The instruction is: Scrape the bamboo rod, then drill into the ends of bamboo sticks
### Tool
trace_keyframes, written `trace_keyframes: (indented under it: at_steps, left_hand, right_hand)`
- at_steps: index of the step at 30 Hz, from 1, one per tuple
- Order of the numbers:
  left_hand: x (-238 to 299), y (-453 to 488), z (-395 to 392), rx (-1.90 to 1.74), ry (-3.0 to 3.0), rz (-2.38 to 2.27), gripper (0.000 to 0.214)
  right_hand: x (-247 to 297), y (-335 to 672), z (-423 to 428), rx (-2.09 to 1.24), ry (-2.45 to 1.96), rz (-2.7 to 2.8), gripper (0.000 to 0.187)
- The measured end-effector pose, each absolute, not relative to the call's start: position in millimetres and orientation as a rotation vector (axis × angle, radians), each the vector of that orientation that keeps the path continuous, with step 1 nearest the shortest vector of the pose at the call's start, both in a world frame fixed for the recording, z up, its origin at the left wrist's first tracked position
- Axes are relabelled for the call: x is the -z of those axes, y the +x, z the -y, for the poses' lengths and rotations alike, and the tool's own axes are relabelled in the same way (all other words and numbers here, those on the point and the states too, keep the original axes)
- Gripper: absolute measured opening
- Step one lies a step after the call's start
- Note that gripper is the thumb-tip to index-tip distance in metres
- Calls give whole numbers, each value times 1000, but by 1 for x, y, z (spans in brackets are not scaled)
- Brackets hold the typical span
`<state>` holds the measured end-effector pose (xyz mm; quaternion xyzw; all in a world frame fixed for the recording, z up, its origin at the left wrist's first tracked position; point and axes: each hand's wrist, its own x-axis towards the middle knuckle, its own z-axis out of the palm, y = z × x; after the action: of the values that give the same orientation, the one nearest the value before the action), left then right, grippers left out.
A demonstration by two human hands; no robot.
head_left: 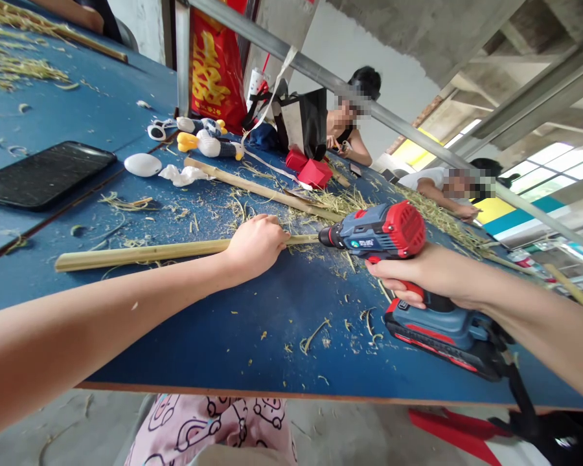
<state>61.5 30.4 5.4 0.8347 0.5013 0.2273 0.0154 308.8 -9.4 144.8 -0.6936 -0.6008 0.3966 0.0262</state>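
My left hand (257,241) is wrapped round a pale bamboo-like stick (146,254) lying on the blue table (282,336). The stick runs left to right, and its thick end reaches out past my wrist. My right hand (408,278) grips the handle of a blue and red cordless drill (374,232), with a finger near the trigger. The drill's chuck points left and meets the thin right end of the stick. Whether a bit sits inside the chuck is hidden. Shavings and dust lie around both hands.
Behind the stick lies another long wooden strip (262,189). A black tray (46,173), a white egg-shaped object (142,165) and plush toys (211,144) are farther left. A metal rail (330,84) crosses above. Two people sit across the table, near piles of shavings (427,213).
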Motion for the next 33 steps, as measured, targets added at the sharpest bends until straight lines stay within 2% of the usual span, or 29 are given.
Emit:
trace_keyframes:
  at_steps: [5,9,16,19,25,33]
  left_hand:
    - [-8,61,-27,-659,2615,-1567,28]
    - [-10,61,-26,-632,2597,-1593,29]
    - [-9,62,-26,-640,2603,-1595,29]
    - [-8,62,-26,-655,2612,-1591,28]
    - [-8,62,-27,-661,2605,-1599,27]
    - [-7,61,-27,-677,2604,-1589,28]
  right_hand:
    - [-139,309,8,-1122,-2110,2007,27]
    - [-141,309,11,-1197,-2083,1929,20]
    - [-137,309,16,-1024,-2163,2063,43]
    - [-137,308,16,-908,-2191,2184,46]
    - [-136,312,15,-1249,-2079,1830,37]
    - [-135,319,16,-1353,-1996,1745,22]
